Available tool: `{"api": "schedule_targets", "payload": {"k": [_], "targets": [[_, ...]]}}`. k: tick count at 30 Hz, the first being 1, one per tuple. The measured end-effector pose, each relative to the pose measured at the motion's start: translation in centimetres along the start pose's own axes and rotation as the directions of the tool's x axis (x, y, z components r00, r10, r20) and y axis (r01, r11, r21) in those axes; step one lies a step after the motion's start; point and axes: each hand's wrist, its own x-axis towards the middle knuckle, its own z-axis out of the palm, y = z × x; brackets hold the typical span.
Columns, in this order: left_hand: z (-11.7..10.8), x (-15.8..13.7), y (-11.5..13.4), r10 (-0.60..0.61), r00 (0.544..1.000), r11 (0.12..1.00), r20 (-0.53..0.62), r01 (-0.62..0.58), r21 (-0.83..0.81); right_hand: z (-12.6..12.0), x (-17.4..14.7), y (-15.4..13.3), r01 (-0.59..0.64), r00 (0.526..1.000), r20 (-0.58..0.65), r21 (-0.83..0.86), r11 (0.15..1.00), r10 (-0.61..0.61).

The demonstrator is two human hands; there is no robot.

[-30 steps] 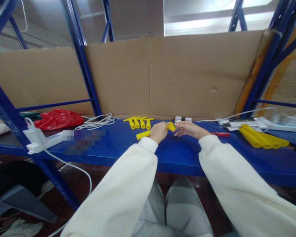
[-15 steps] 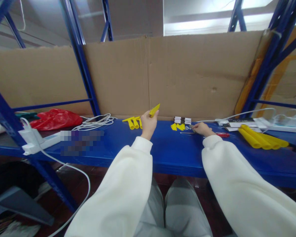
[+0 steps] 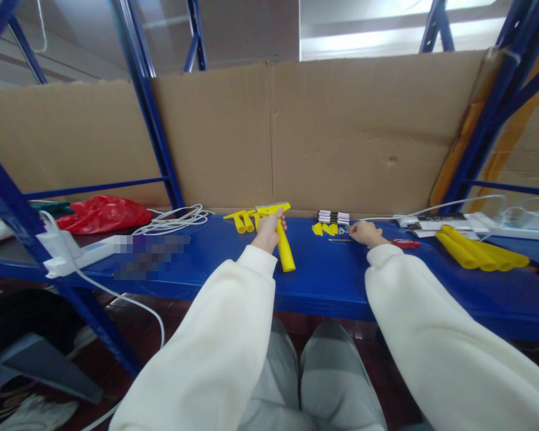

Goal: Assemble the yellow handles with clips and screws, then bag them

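Note:
My left hand (image 3: 268, 232) is wrapped round a yellow T-shaped squeegee (image 3: 285, 248), its tube handle pointing down toward me and its crosspiece on top. Several similar yellow T-shaped pieces (image 3: 239, 222) lie just left of that hand. My right hand (image 3: 365, 232) has its fingers pinched together low over the table, beside small metal parts (image 3: 342, 230) that look like screws. What the fingertips hold is too small to make out. A screwdriver with a red handle (image 3: 405, 243) lies under the right hand, its shaft sticking out leftward. Small yellow pieces (image 3: 326, 229) are close by.
Black-banded white bundles (image 3: 333, 217) lie at the back, against the cardboard wall (image 3: 359, 137). Several yellow tubes (image 3: 474, 250) rest at right. On the left are a red plastic bag (image 3: 103, 214), a coiled white cable (image 3: 175, 220) and a power strip (image 3: 90, 254). Blue rack posts (image 3: 155, 120) frame the table.
My left hand has turned the squeegee, so its handle now shows pointing down toward me and the crosspiece lies sideways. The right hand stays about where it was.

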Motion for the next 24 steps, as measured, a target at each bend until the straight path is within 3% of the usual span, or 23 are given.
{"api": "schedule_targets", "payload": {"k": [4, 8, 13, 18, 24], "targets": [[0.0, 0.0, -0.9, -0.17, 0.979, 0.973, 0.108, 0.149, 0.179, 0.2, 0.3, 0.0, -0.027, 0.999, 0.02, -0.026, 0.999, 0.028], [0.0, -0.2, -1.6, -0.293, 0.937, 0.902, 0.191, 0.205, 0.381, 0.2, 0.4, -0.3, -0.039, 0.997, 0.064, -0.053, 0.998, 0.042], [-0.1, -0.1, -2.2, -0.33, 0.919, 0.835, 0.217, 0.177, 0.52, 0.3, 0.6, -0.4, -0.058, 0.995, 0.075, -0.094, 0.994, 0.065], [-0.2, -0.1, -2.2, -0.337, 0.92, 0.81, 0.199, 0.176, 0.56, 0.3, 0.3, -0.8, -0.001, 0.995, 0.097, -0.095, 0.995, 0.01], [-0.1, -0.1, -2.4, -0.333, 0.921, 0.81, 0.203, 0.169, 0.562, -0.1, -0.1, -1.7, 0.053, 0.998, -0.028, 0.039, 0.998, -0.052]]}}
